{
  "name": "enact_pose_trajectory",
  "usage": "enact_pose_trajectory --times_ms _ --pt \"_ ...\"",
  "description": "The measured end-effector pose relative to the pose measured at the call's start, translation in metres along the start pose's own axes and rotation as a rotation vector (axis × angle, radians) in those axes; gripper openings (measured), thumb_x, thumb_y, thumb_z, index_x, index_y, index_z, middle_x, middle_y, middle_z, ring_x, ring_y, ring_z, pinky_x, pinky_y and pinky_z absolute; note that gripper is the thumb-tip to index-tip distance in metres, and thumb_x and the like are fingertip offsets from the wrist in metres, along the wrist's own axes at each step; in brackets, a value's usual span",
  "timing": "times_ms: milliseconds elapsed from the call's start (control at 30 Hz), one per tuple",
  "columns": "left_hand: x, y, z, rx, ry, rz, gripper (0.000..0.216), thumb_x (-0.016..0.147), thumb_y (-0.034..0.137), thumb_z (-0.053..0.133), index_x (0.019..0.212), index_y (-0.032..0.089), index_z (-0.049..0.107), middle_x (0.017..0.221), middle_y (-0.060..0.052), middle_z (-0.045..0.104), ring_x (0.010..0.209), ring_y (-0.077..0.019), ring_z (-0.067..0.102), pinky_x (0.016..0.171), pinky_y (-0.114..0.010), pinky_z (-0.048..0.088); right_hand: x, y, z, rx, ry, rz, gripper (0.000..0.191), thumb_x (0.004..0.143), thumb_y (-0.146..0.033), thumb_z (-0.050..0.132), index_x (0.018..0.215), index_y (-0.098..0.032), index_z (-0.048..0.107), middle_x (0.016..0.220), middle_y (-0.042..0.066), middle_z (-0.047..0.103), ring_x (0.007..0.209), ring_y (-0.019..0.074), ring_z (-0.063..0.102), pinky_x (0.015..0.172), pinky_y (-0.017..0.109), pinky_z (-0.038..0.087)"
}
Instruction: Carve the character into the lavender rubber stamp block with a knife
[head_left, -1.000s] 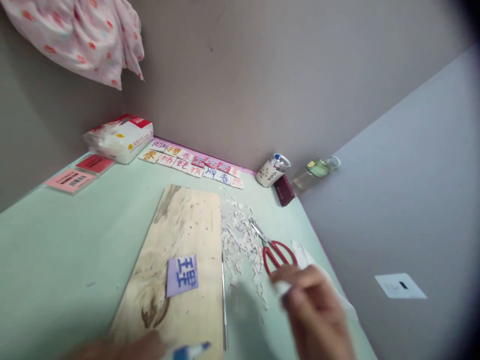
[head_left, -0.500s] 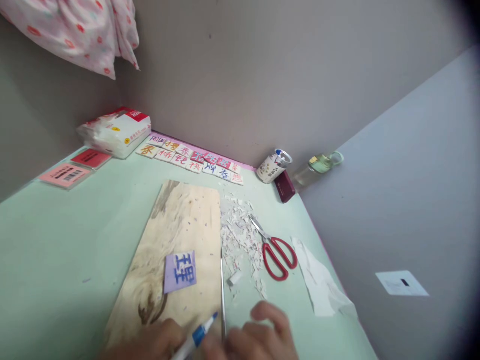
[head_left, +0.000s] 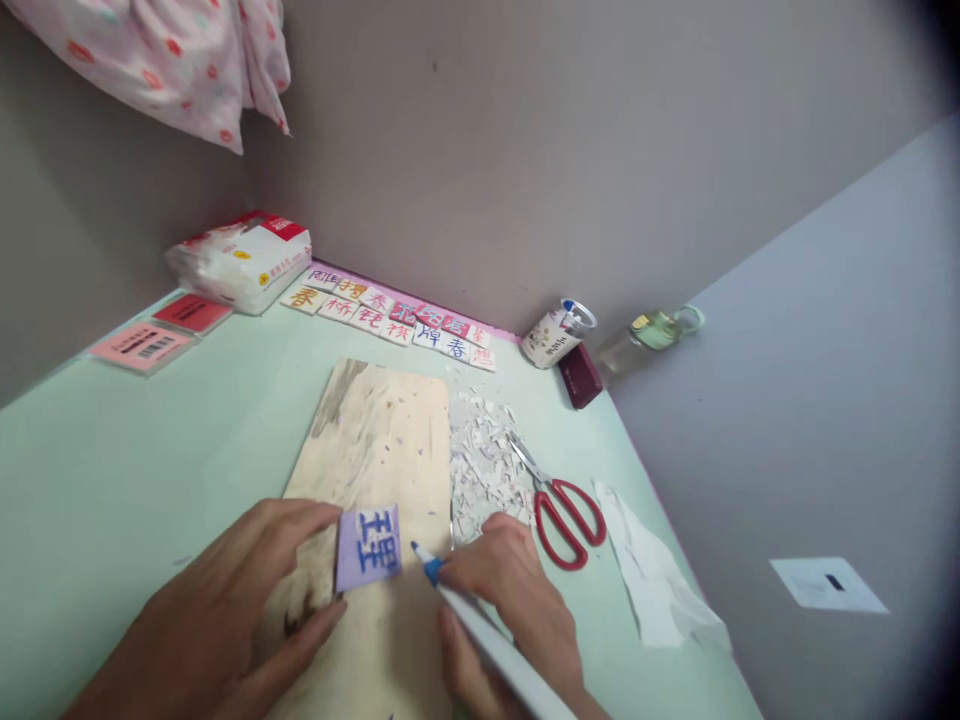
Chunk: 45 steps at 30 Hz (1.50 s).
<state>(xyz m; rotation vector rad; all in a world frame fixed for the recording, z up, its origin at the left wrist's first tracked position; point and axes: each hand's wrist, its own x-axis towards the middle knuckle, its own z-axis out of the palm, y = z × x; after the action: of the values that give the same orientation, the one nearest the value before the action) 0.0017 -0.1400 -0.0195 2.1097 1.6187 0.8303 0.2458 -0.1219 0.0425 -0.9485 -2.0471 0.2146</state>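
A small lilac tile (head_left: 367, 547) with a blue character lies on a pale wooden board (head_left: 379, 450). My left hand (head_left: 225, 610) pinches the tile's left side, thumb below and fingers above. To the tile's right, my right hand (head_left: 514, 610) grips a white pen with a blue tip (head_left: 480, 630), and the tip rests at the tile's right edge. A thin metal tool (head_left: 452, 522) lies along the board's right edge, partly hidden by my right hand.
Red-handled scissors (head_left: 562, 505) lie beside a heap of white scraps (head_left: 480, 460). A crumpled tissue (head_left: 652, 570) sits near the table's right edge. At the back are rows of character tiles (head_left: 390, 315), a tissue pack (head_left: 240, 260), two pink cards (head_left: 161, 330), a cup (head_left: 559, 335), a dark red box (head_left: 581, 377) and a bottle (head_left: 649, 335).
Both hands have come up onto the board. My left hand has taken hold of the lilac tile, and the pen has passed from my left hand to my right, its tip now at the tile.
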Motion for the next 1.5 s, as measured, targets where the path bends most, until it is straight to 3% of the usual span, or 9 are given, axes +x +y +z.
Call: enact_pose_trajectory --times_ms 67,167,300,800,1200,1367,1500 --pt "0.004 -0.004 0.006 0.054 0.000 0.030 0.053 0.091 0.056 0.060 0.137 0.031 0.048 0.129 -0.005 0.066 0.114 -0.0278 0.066 0.095 -0.039 0.057 -0.004 0.000 0.009 0.046 -0.061 0.017 0.023 0.081 -0.006 0.055 0.098 -0.021 0.059 0.074 0.001 0.064 0.065 0.0170 0.059 0.075 0.039 0.048" --pt "0.003 -0.005 0.015 0.063 -0.059 0.044 0.054 0.094 0.052 0.057 0.142 0.033 0.043 0.133 -0.003 0.064 0.122 -0.0288 0.061 0.104 -0.044 0.051 -0.007 0.000 0.018 0.046 -0.066 0.028 0.022 0.082 -0.008 0.057 0.098 -0.022 0.059 0.074 0.000 0.066 0.064 0.0171 0.059 0.079 0.041 0.049" --pt "0.001 -0.003 0.017 0.040 -0.097 0.025 0.049 0.097 0.050 0.054 0.142 0.035 0.043 0.133 -0.001 0.064 0.122 -0.0283 0.060 0.104 -0.045 0.049 -0.002 0.001 0.022 0.078 -0.021 0.032 0.019 0.083 -0.007 0.057 0.095 -0.022 0.060 0.072 0.000 0.066 0.062 0.0158 0.060 0.073 0.036 0.049" --pt "0.002 -0.006 0.016 -0.001 -0.080 0.039 0.049 0.096 0.050 0.055 0.142 0.035 0.045 0.131 -0.001 0.066 0.120 -0.0274 0.061 0.103 -0.042 0.049 -0.008 0.006 0.027 0.159 -0.131 0.100 0.016 0.088 -0.013 0.054 0.100 -0.020 0.061 0.080 0.002 0.066 0.071 0.0174 0.059 0.079 0.040 0.045" --pt "0.006 -0.003 0.014 -0.026 -0.093 0.033 0.047 0.096 0.047 0.058 0.140 0.035 0.047 0.129 0.001 0.067 0.117 -0.0252 0.062 0.101 -0.038 0.050 0.011 -0.002 0.020 0.181 -0.210 0.188 0.009 0.089 -0.014 0.054 0.089 -0.020 0.060 0.074 0.000 0.062 0.066 0.0154 0.056 0.078 0.040 0.046" --pt "0.003 -0.004 0.013 -0.024 -0.079 0.037 0.049 0.095 0.051 0.058 0.140 0.036 0.046 0.128 0.002 0.066 0.117 -0.0247 0.062 0.100 -0.037 0.049 0.015 -0.004 0.011 0.321 -0.163 0.494 0.012 0.088 -0.018 0.058 0.076 -0.020 0.061 0.071 0.000 0.061 0.070 0.0166 0.058 0.066 0.032 0.046" --pt "0.003 -0.006 0.015 -0.025 -0.085 0.026 0.049 0.095 0.050 0.057 0.141 0.036 0.046 0.130 0.001 0.065 0.117 -0.0255 0.061 0.100 -0.038 0.048 0.011 -0.003 0.012 0.324 -0.127 0.499 0.009 0.087 -0.018 0.058 0.078 -0.020 0.062 0.073 0.002 0.061 0.072 0.0175 0.058 0.063 0.031 0.045"
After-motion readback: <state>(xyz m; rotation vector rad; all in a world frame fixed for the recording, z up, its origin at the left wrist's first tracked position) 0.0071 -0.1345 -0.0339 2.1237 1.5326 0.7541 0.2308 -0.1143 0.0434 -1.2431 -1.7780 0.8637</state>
